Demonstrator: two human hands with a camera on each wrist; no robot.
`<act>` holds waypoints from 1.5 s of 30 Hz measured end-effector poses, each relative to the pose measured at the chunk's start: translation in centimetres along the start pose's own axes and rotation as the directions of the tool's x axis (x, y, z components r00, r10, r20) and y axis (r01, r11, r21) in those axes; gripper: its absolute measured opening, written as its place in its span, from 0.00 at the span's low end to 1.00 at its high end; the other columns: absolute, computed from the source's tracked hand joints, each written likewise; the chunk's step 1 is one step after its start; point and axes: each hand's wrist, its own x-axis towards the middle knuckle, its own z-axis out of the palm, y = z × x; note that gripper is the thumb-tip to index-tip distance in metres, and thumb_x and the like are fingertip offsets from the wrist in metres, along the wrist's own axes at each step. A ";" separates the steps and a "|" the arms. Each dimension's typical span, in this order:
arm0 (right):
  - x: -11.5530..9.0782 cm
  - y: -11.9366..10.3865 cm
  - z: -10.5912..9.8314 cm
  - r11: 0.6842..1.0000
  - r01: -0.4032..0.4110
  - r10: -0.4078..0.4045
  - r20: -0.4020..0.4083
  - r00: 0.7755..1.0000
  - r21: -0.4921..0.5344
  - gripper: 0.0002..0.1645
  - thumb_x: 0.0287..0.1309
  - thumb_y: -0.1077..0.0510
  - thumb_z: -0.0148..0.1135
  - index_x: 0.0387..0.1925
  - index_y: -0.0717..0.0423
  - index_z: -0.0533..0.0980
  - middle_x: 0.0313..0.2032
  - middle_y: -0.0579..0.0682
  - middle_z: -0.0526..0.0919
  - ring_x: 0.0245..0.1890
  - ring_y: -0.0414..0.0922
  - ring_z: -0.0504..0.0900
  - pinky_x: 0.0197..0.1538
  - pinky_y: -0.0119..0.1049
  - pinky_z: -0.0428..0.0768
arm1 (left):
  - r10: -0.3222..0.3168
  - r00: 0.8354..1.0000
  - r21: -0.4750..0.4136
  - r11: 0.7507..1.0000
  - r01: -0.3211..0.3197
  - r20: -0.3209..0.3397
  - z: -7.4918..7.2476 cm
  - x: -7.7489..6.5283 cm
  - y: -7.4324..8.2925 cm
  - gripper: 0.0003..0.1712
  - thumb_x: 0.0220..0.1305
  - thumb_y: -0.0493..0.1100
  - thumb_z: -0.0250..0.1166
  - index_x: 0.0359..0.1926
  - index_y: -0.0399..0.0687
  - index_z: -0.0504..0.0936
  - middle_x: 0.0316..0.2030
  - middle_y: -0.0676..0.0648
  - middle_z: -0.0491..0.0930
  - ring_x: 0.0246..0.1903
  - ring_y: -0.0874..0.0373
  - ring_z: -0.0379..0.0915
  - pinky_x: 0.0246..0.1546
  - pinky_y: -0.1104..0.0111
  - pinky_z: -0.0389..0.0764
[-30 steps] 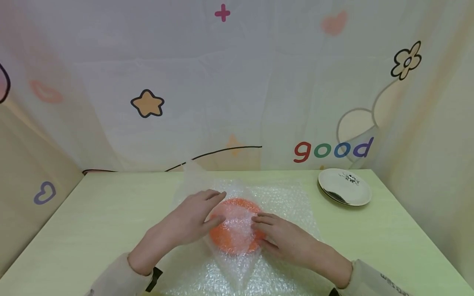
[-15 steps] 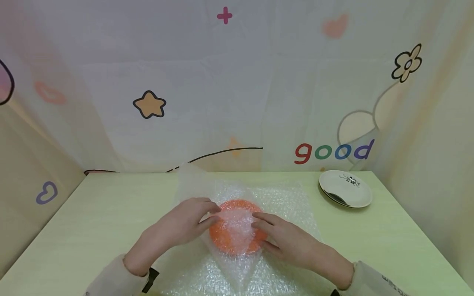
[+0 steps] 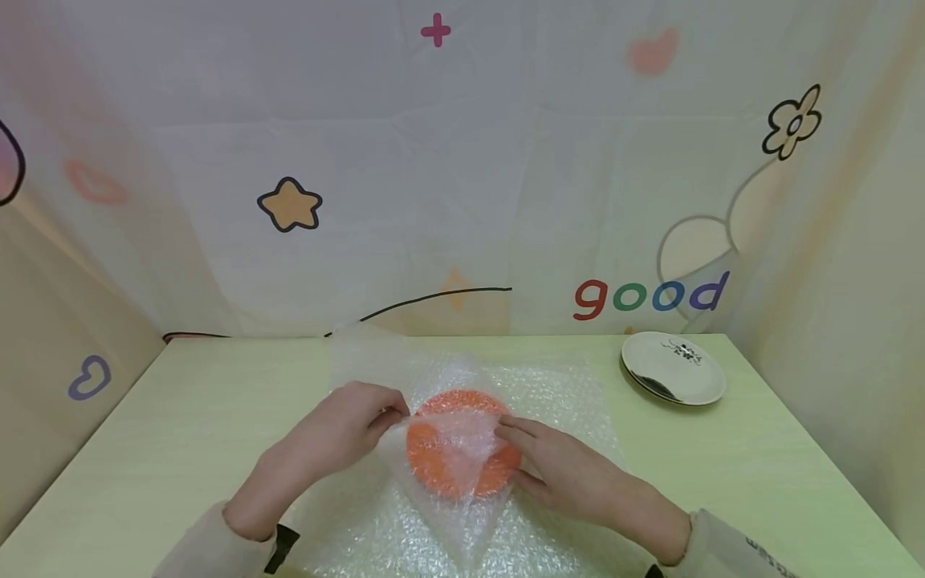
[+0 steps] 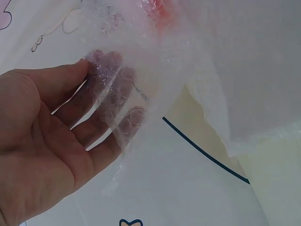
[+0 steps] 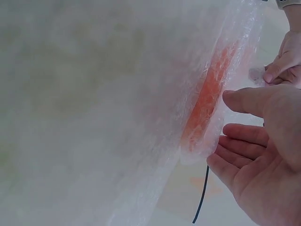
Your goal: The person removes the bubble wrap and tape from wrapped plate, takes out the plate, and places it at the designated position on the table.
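Observation:
A flat, round orange object (image 3: pixel 428 457), plate-like in outline, lies under a folded layer of clear bubble wrap (image 3: pixel 564 393). Its orange side shows through the plastic in the right wrist view. My left hand (image 3: pixel 347 425) pinches the edge of a loose flap at the object's left. In the left wrist view, the thumb is on the near face of that flap (image 4: pixel 117 89) and the fingers show through from behind. My right hand (image 3: pixel 564 470) rests its nearly straight fingertips on the wrapped object's right edge, thumb lower down.
White plates (image 3: pixel 675 365) with a dark floral pattern sit stacked at the table's back right. The bubble wrap spreads over the middle of the pale green table (image 3: pixel 217 417). A printed curtain (image 3: pixel 462 160) hangs behind the table's far edge.
My left hand has drawn back leftward off the orange object, and its fingers have closed on the flap, pulling its edge taut to the left. The right hand stays almost in place.

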 end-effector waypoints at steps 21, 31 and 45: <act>0.3 0.0 0.2 0.997 0.041 -0.038 0.045 0.998 -0.070 0.29 0.68 0.58 0.67 0.66 0.64 0.74 0.68 0.58 0.74 0.70 0.55 0.69 0.66 0.51 0.72 | -0.124 0.990 -0.125 0.983 0.132 0.065 -0.7 -0.8 -0.5 0.25 0.78 0.50 0.59 0.19 0.53 0.68 0.15 0.59 0.56 0.18 0.66 0.49 0.22 0.71 0.57; 0.4 0.0 0.1 0.999 0.024 -0.020 0.077 0.997 -0.047 0.29 0.70 0.57 0.65 0.68 0.64 0.73 0.69 0.58 0.73 0.72 0.55 0.67 0.68 0.52 0.69 | -0.139 0.984 -0.121 0.981 0.153 0.114 -0.8 -0.8 -0.3 0.30 0.78 0.52 0.59 0.15 0.55 0.62 0.13 0.60 0.52 0.16 0.66 0.46 0.21 0.71 0.54; 0.4 -0.1 0.1 0.999 -0.004 0.007 0.083 0.997 -0.033 0.28 0.70 0.55 0.64 0.67 0.61 0.74 0.69 0.57 0.74 0.71 0.54 0.68 0.68 0.52 0.70 | -0.152 0.968 -0.079 0.982 0.171 0.199 -0.9 -1.3 -0.5 0.23 0.70 0.51 0.68 0.19 0.53 0.71 0.14 0.59 0.61 0.17 0.66 0.57 0.21 0.71 0.61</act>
